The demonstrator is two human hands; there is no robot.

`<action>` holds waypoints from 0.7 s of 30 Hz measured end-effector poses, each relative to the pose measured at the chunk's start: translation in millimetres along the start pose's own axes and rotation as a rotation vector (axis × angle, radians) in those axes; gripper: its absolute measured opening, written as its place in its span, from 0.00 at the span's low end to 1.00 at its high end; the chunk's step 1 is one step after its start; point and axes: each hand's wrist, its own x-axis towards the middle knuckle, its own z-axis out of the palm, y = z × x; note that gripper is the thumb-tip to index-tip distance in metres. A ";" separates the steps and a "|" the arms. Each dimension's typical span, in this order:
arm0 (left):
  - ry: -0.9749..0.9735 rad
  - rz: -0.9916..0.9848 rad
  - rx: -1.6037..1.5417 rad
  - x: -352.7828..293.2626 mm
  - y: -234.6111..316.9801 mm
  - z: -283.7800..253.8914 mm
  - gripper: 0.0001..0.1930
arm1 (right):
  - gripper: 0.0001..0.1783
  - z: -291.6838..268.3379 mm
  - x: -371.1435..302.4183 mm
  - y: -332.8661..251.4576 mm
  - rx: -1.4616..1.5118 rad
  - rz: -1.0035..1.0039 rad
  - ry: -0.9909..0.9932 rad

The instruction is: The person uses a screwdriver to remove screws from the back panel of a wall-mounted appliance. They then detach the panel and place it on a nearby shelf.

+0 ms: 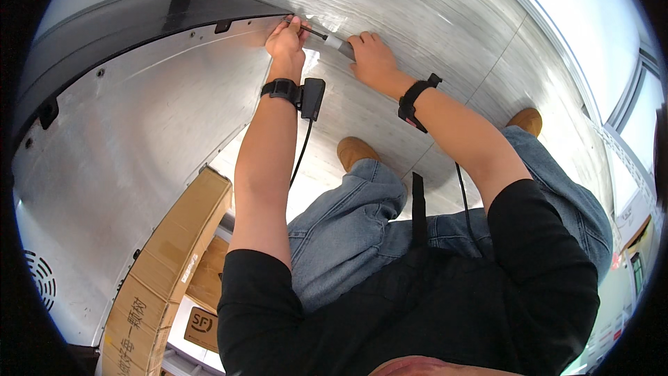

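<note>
My right hand (374,58) is wrapped round the grey handle of a screwdriver (335,42), which has a white collar and a long thin dark shaft. The shaft points left to the far corner of a large silver metal panel (160,104). At that corner my left hand (285,43) has its fingers closed about the tip end of the shaft. Whether a screw is also between those fingers is too small to tell. Along the panel's dark edge are several holes and black clips (223,26).
A long brown cardboard box (163,251) stands at the lower left against the panel, with a smaller carton (202,327) beside it. Grey wood-look floor (417,7) lies beyond my hands. Black wrist straps (282,88) with cables run along my forearms. A white wall (591,14) rises at the right.
</note>
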 end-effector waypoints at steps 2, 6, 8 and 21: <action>-0.001 0.007 -0.023 0.4 0.5 0.6 0.05 | 0.26 -0.4 0.0 2.3 0.033 0.010 0.006; -0.007 0.001 -0.142 0.0 0.0 1.5 0.04 | 0.23 -5.2 1.4 0.1 0.088 0.047 -0.009; -0.009 0.005 -0.138 -0.8 -0.1 -0.2 0.05 | 0.20 -10.5 2.7 -3.0 0.083 0.058 -0.033; 0.043 0.011 0.070 -0.8 0.0 -0.9 0.06 | 0.17 -9.3 4.1 -4.7 0.013 0.008 0.014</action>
